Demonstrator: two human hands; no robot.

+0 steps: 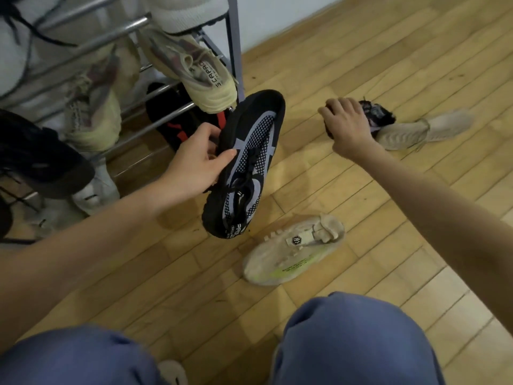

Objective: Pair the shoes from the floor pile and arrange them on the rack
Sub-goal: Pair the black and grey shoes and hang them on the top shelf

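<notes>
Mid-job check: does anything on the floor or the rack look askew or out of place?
Yes. The cream shoe nearest the knees lies tipped on its side on the wood floor. Its likely mate, a beige shoe, lies apart near the right hand. On the rack, a tan sneaker overhangs the rails, heel down.

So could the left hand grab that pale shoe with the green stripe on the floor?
Probably not yet: the left hand is already gripping the black and lavender shoe. The pale shoe lies uncovered on the floor.
</notes>
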